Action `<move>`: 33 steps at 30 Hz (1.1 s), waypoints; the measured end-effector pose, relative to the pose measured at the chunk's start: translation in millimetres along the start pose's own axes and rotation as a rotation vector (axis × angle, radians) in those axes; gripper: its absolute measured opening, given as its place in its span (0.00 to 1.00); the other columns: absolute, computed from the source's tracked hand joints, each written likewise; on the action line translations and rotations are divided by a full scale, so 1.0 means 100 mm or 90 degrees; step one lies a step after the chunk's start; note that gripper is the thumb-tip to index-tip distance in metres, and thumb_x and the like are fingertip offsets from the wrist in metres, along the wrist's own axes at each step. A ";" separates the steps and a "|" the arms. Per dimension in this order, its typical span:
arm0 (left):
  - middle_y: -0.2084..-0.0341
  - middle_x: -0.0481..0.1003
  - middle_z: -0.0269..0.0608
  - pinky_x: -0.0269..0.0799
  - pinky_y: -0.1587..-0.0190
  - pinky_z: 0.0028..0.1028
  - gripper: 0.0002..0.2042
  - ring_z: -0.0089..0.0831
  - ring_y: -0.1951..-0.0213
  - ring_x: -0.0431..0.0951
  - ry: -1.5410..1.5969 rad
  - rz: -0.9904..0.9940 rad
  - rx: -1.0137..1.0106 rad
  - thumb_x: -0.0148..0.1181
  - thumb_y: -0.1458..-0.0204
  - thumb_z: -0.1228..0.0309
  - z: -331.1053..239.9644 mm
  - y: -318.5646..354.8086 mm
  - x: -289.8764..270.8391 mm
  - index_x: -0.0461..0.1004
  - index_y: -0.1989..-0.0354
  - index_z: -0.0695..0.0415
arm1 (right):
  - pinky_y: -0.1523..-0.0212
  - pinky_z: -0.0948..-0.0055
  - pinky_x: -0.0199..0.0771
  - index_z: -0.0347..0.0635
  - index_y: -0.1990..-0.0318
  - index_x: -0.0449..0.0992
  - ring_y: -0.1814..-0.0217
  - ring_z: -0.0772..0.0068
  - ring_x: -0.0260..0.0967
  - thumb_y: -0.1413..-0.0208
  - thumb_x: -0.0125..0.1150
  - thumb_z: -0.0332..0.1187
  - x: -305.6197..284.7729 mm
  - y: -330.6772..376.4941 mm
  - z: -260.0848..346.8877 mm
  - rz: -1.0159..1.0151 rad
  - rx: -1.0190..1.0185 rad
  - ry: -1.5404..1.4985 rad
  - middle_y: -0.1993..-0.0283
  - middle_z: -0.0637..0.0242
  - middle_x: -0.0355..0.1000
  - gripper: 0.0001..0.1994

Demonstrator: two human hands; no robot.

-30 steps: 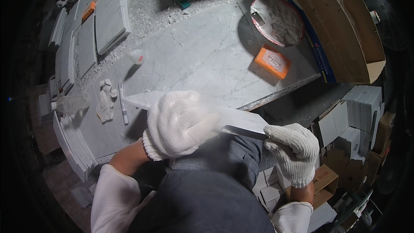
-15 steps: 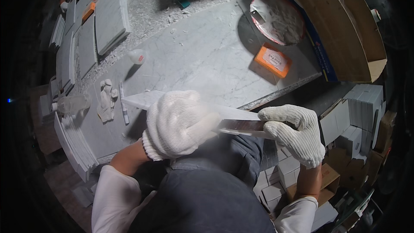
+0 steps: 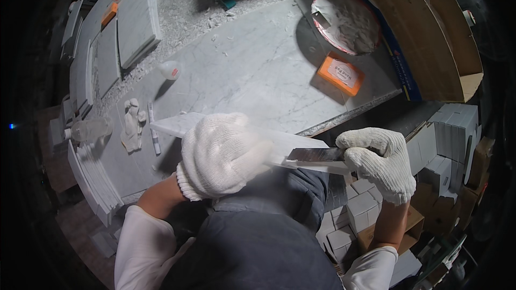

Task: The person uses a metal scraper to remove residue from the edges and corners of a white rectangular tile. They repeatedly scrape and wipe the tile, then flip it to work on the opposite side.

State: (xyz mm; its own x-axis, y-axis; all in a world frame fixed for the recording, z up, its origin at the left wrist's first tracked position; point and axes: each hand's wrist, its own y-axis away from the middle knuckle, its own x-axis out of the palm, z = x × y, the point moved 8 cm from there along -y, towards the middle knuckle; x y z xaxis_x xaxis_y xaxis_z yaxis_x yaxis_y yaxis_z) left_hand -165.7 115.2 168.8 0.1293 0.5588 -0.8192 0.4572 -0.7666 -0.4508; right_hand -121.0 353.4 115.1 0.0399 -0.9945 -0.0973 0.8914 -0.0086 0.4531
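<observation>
A long white marble-like tile (image 3: 301, 142) lies slantwise in front of my lap, over the near edge of the table. My left hand (image 3: 219, 153), in a white knit glove, is closed over its middle, hiding that part. Gloved as well, my right hand (image 3: 379, 164) pinches a flat metal scraper blade (image 3: 314, 154) between thumb and fingers. The blade rests along the tile's near side at its right end. Its held end is hidden in the glove.
Beyond the tile stretches a marble tabletop (image 3: 242, 80) bearing an orange box (image 3: 341, 74), a bowl of white paste (image 3: 352, 24), a squeeze bottle (image 3: 170, 70), a marker (image 3: 154, 129) and crumpled gloves (image 3: 133, 124). Stacked slabs (image 3: 137, 27) stand far left; a cardboard box (image 3: 424, 27) stands right.
My right hand and the scraper blade have slid to the right along the tile, showing more of the blade. The left hand keeps its place on the tile.
</observation>
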 end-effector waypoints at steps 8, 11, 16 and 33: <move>0.63 0.80 0.38 0.76 0.67 0.38 0.17 0.42 0.64 0.80 -0.009 0.011 0.007 0.75 0.61 0.67 -0.02 0.01 0.00 0.83 0.60 0.54 | 0.62 0.77 0.80 0.35 0.54 0.87 0.63 0.80 0.79 0.46 0.75 0.32 0.19 -0.13 0.08 0.059 -0.050 0.011 0.60 0.65 0.84 0.14; 0.63 0.80 0.38 0.76 0.67 0.38 0.17 0.42 0.64 0.81 -0.006 0.022 0.000 0.75 0.62 0.68 -0.01 0.02 0.01 0.83 0.60 0.54 | 0.56 0.74 0.81 0.36 0.53 0.88 0.58 0.78 0.80 0.45 0.76 0.32 0.23 -0.11 0.05 0.074 -0.017 -0.013 0.59 0.64 0.85 0.14; 0.64 0.80 0.39 0.76 0.68 0.38 0.17 0.42 0.65 0.81 0.006 0.086 -0.011 0.75 0.62 0.68 0.02 0.05 0.07 0.83 0.60 0.54 | 0.56 0.73 0.81 0.37 0.54 0.88 0.59 0.76 0.80 0.46 0.77 0.33 0.22 -0.08 0.06 0.063 -0.044 0.042 0.61 0.63 0.85 0.14; 0.59 0.81 0.38 0.78 0.60 0.40 0.18 0.43 0.59 0.81 -0.024 0.030 0.000 0.76 0.60 0.66 -0.02 0.09 0.03 0.83 0.58 0.52 | 0.62 0.73 0.80 0.35 0.57 0.88 0.66 0.74 0.81 0.51 0.78 0.35 0.08 0.06 0.06 -0.005 -0.077 0.074 0.67 0.60 0.83 0.15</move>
State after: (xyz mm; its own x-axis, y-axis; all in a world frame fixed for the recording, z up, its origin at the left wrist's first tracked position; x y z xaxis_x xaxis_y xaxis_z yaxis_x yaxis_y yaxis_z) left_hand -159.8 110.3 163.2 0.1173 0.5094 -0.8525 0.4516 -0.7919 -0.4111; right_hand -117.6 345.2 122.5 0.0785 -0.9757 -0.2048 0.9395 0.0037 0.3424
